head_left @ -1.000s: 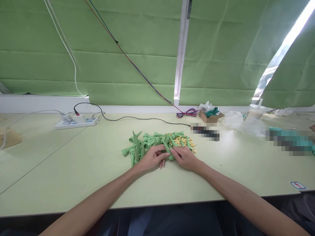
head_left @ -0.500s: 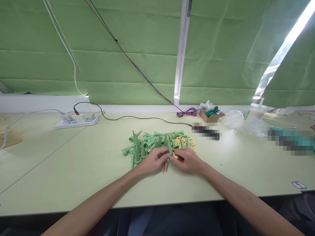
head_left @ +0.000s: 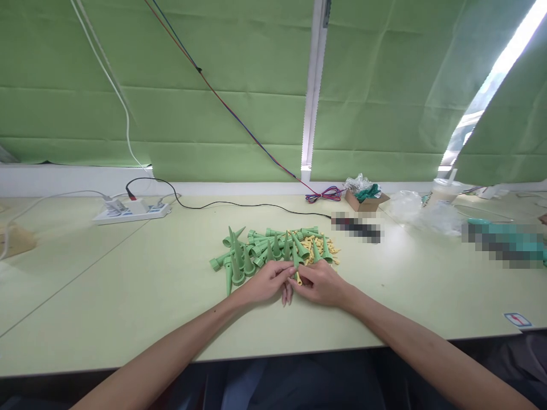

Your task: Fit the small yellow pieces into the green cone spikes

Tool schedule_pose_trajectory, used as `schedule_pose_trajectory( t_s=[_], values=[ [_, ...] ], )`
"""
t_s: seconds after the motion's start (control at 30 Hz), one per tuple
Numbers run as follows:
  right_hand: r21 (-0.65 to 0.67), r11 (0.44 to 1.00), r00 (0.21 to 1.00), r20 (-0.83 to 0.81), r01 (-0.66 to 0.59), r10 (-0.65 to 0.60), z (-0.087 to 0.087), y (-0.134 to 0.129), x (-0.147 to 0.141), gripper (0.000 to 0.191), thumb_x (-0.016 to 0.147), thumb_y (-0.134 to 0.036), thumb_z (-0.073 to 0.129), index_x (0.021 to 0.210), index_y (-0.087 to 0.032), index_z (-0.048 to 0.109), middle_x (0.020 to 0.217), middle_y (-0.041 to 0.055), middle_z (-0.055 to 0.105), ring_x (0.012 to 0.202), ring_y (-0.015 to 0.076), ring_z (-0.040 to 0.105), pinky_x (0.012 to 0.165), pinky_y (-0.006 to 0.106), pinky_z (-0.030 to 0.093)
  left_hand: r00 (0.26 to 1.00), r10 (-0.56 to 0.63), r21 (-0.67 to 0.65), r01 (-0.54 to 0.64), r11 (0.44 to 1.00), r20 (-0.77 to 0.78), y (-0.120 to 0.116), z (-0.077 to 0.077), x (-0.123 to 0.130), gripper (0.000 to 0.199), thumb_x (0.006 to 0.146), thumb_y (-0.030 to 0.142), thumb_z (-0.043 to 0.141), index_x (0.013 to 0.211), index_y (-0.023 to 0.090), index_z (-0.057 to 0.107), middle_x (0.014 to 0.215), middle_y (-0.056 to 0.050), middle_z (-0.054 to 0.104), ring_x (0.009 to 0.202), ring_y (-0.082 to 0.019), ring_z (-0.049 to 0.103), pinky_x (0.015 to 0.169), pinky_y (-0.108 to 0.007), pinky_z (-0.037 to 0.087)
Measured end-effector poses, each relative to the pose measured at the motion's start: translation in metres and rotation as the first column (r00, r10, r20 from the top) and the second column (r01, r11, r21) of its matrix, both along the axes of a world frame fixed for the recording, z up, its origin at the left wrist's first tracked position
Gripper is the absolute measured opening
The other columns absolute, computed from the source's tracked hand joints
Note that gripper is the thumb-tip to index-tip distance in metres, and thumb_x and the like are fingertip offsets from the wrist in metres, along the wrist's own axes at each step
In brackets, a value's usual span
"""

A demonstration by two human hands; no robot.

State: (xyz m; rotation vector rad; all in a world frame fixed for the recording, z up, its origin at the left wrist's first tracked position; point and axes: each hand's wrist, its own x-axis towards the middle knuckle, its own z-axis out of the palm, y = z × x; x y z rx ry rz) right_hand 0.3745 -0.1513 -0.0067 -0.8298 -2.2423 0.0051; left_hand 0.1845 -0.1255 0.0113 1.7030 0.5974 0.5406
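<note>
Between my hands stands a green plastic cone spike [head_left: 296,255], tip up, pinched in the fingers of my left hand [head_left: 268,280]. My right hand [head_left: 320,283] grips a small yellow tube [head_left: 299,279] at the cone's lower end. The tube's open end points down toward me; whether its other end sits inside the cone is hidden by my fingers. Just beyond my hands lies a pile of green cone spikes [head_left: 237,267], some upright and some on their sides. Small yellow pieces [head_left: 331,249] are heaped at the pile's right.
A white power strip [head_left: 132,213] lies at the back left, its black cable running to a pixelated dark object [head_left: 356,228]. At the back right are a small cardboard box [head_left: 366,202], a plastic cup [head_left: 444,193] and clear plastic bags [head_left: 405,206]. The table's front edge runs below my forearms.
The yellow tube has swung from slanting right to lining up below the cone, its open end now facing down. My right hand has shifted slightly down and left.
</note>
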Motion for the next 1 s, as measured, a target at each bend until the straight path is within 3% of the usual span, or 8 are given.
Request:
schedule_pose_trajectory(
  t_s=[0.6, 0.77, 1.0],
  values=[
    [-0.128, 0.992, 1.0, 0.003, -0.019, 0.019, -0.001, -0.001, 0.001, 0.027, 0.094, -0.028, 0.048, 0.069, -0.019, 0.041, 0.055, -0.0061, 0.04, 0.049, 0.0081, 0.031, 0.052, 0.022, 0.022, 1.0, 0.001, 0.04, 0.0, 0.999, -0.025, 0.0, -0.001, -0.001, 0.039, 0.098, 0.048, 0.042, 0.081, 0.015, 0.054, 0.058, -0.002, 0.063, 0.048, -0.014, 0.062, 0.05, -0.025, 0.051],
    [-0.199, 0.98, 0.999, -0.041, -0.023, 0.015, 0.004, 0.003, 0.004, 0.03, 0.094, -0.033, 0.051, 0.069, -0.019, 0.041, 0.057, -0.0059, 0.04, 0.051, 0.0084, 0.034, 0.053, 0.021, 0.025, 0.986, 0.163, 0.134, -0.167, 0.977, 0.039, -0.007, 0.006, 0.005, 0.03, 0.097, 0.048, 0.043, 0.095, 0.019, 0.048, 0.063, 0.002, 0.059, 0.044, -0.013, 0.058, 0.042, -0.024, 0.044],
    [-0.208, 0.978, 0.977, -0.214, -0.021, -0.025, 0.013, 0.015, 0.022, 0.035, 0.095, -0.039, 0.047, 0.066, -0.02, 0.041, 0.055, -0.0056, 0.039, 0.05, 0.009, 0.034, 0.052, 0.022, 0.028, 0.956, 0.294, 0.314, -0.276, 0.908, -0.011, -0.008, 0.006, 0.005, 0.026, 0.096, 0.044, 0.047, 0.084, 0.022, 0.039, 0.05, 0.008, 0.044, 0.043, -0.011, 0.047, 0.043, -0.021, 0.034]
  ],
)
